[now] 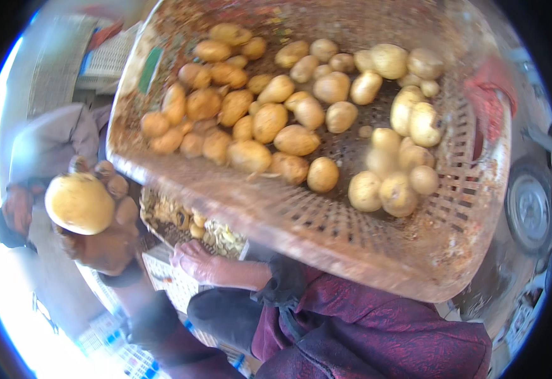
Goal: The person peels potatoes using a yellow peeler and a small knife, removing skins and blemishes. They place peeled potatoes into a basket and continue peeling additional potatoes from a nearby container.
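Observation:
My left hand (103, 237), brown and perhaps gloved, holds a large yellow potato (80, 203) at the left. To its right, my right hand (194, 261) is bare, with bent fingers near the edge of a smaller container (160, 239); whether it holds anything is hidden. Small round potatoes (197, 230) and pale cut pieces (224, 239) lie in that container. Above both hands is a big, dirty plastic basket (276, 220) with slotted walls, tilted in the view. Many unpeeled potatoes (269, 123) lie in it, some blurred.
Another person in a grey top (51, 137) and dark headwear is at the left. Light slatted crates (110, 64) stand at the upper left, others (138, 357) low down. A red cloth (491, 99) hangs at the basket's right end, near a wheel (530, 211).

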The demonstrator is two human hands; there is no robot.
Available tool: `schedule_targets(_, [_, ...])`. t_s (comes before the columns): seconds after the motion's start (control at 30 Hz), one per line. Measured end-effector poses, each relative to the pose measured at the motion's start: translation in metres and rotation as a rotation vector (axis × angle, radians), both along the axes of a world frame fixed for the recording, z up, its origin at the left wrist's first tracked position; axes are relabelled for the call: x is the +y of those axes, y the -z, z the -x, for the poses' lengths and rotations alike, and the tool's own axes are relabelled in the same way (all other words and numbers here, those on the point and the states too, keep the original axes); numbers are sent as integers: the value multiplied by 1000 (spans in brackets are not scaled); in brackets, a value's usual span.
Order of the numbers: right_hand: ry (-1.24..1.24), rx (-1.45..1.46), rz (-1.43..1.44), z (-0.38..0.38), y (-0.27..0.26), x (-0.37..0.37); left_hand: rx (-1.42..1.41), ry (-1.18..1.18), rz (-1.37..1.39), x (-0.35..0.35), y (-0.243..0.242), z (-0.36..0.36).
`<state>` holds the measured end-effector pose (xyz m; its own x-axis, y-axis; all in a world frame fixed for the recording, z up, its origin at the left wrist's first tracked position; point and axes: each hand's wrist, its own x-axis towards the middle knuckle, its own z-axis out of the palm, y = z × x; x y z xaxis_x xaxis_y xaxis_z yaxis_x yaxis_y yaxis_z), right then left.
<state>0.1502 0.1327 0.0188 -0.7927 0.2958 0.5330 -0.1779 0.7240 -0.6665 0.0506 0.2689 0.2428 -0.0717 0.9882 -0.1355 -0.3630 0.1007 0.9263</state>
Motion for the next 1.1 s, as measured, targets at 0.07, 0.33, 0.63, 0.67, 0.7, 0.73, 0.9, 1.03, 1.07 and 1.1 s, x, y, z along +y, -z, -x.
schedule_targets(0.07, [93,47,-63,33,2,-12,-137,-149,28,-51,18,14])
schedule_targets(0.33, [-177,-134,126,30,-13,-36,-432,-664,60,-234,97,22])
schedule_targets(0.63, [-240,-228,-85,29,10,-22,-533,-866,33,-319,134,24])
schedule_targets(0.67, [-194,-186,-91,24,18,-16,-550,-866,27,-319,141,27])
schedule_targets(0.7, [-200,-247,-78,27,15,-11,-558,-878,21,-322,143,28])
schedule_targets(0.73, [-199,-312,-70,28,10,-2,-567,-875,17,-322,147,30])
schedule_targets(0.9, [-140,-797,-2,50,31,22,-636,-892,-20,-332,166,36])
schedule_targets(1.03, [69,-982,236,80,67,38,-705,-894,-46,-335,182,41])
schedule_targets(1.07, [130,-985,291,86,81,41,-720,-893,-52,-335,185,41])
schedule_targets(1.1, [174,-995,345,93,100,36,-735,-911,-52,-341,189,40])
